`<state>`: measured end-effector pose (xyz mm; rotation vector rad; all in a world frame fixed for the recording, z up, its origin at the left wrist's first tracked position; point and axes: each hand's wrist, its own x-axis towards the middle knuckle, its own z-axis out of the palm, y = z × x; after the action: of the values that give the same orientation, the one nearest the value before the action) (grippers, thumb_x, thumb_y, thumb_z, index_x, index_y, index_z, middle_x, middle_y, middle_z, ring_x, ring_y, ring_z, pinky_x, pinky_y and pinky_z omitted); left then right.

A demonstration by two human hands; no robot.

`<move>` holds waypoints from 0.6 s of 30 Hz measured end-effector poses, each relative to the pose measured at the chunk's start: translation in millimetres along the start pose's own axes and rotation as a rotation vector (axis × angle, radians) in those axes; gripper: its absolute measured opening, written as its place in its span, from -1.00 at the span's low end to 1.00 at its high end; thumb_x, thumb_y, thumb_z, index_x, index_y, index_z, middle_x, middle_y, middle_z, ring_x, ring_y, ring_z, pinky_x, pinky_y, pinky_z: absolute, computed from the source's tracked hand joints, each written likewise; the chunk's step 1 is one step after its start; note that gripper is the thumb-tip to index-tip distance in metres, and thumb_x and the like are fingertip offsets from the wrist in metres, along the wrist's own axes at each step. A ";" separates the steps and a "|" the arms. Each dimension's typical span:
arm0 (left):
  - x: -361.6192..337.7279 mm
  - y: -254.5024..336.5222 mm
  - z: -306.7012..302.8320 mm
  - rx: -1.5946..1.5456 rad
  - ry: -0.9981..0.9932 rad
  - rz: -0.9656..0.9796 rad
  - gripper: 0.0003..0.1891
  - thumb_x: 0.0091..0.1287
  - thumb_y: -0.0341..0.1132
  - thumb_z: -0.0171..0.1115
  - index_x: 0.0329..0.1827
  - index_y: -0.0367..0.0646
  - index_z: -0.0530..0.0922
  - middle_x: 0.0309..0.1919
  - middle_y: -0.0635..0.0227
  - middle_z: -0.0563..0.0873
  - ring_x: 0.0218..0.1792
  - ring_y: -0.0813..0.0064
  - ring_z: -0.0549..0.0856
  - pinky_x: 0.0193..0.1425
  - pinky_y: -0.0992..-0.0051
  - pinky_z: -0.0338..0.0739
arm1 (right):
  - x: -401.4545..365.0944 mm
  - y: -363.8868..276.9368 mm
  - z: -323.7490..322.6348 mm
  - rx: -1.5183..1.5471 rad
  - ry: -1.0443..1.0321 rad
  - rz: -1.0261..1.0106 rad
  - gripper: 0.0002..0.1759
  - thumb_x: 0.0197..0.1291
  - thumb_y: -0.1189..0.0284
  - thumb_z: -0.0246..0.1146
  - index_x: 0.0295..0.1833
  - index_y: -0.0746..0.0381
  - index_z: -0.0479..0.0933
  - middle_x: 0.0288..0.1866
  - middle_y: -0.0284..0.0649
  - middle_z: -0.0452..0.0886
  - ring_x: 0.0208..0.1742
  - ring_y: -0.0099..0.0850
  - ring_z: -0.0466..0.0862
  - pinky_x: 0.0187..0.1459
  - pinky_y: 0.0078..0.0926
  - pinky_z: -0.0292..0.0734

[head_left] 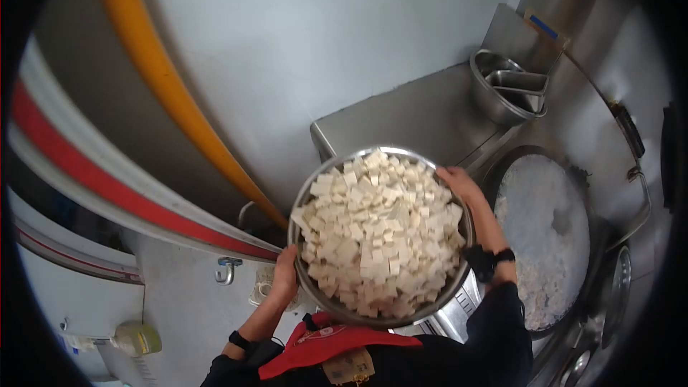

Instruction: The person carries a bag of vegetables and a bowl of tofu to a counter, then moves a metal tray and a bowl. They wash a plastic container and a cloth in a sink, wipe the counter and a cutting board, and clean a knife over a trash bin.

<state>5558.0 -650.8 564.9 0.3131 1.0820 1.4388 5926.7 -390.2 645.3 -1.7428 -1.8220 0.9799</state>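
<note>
A large round metal basin (380, 322) is held up in front of my body, heaped with pale cubes that look like tofu (383, 236). My left hand (286, 274) grips the basin's left rim, low down. On the upper right side, my right hand (459, 183) is closed on the rim, its forearm running along the basin's edge. The fingers under the basin are hidden. To the right of the basin, a wide wok (541, 222) holds cloudy whitish liquid with pale bits along its near and left sides.
Behind the basin is a steel counter (401, 118), with a metal bowl (502, 93) containing rectangular metal containers at its right end. A long-handled utensil rests by the wok's right edge. A yellow-orange curved bar (165, 86) and a red-and-white striped panel (107, 161) stand at left.
</note>
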 end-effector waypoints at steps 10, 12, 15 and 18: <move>40.6 32.2 30.7 -0.088 -0.105 0.048 -0.59 0.34 -0.14 -0.10 0.12 -0.27 0.31 0.01 0.23 0.48 -0.02 0.37 0.50 0.09 0.37 0.37 | -126.8 32.7 -49.0 0.617 0.543 -0.111 -0.54 0.21 0.14 0.07 0.07 0.26 0.38 0.01 -0.19 0.47 0.01 -0.47 0.47 0.00 -0.44 0.39; 62.2 29.5 39.4 -0.036 -0.016 0.029 -0.57 0.35 -0.14 -0.11 0.13 -0.28 0.30 0.02 0.22 0.46 0.00 0.34 0.49 0.10 0.36 0.37 | -184.1 67.9 -27.4 0.758 0.594 -0.020 -0.61 0.22 0.16 0.07 0.00 0.22 0.43 -0.16 -0.26 0.53 -0.15 -0.51 0.52 -0.18 -0.52 0.43; 79.9 36.4 63.5 -0.065 -0.019 0.018 -0.57 0.34 -0.15 -0.11 0.13 -0.30 0.30 0.03 0.20 0.45 0.02 0.31 0.47 0.09 0.36 0.37 | -271.0 60.9 20.2 0.896 0.503 0.115 -0.66 0.25 0.19 0.03 -0.10 0.23 0.45 -0.39 -0.34 0.54 -0.58 -0.61 0.46 -0.60 -0.70 0.29; 98.0 41.3 92.1 -0.117 -0.080 0.056 -0.58 0.34 -0.15 -0.11 0.13 -0.30 0.30 0.04 0.20 0.44 0.01 0.29 0.47 0.08 0.34 0.38 | -323.6 60.3 50.0 0.971 0.301 0.069 -0.67 0.27 0.22 0.01 -0.10 0.26 0.45 -0.44 -0.34 0.51 -0.72 -0.68 0.29 -0.72 -0.77 0.13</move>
<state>5578.9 -517.4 604.5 0.3163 0.9266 1.5202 5968.0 -719.5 619.9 -1.2257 -0.8412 1.2488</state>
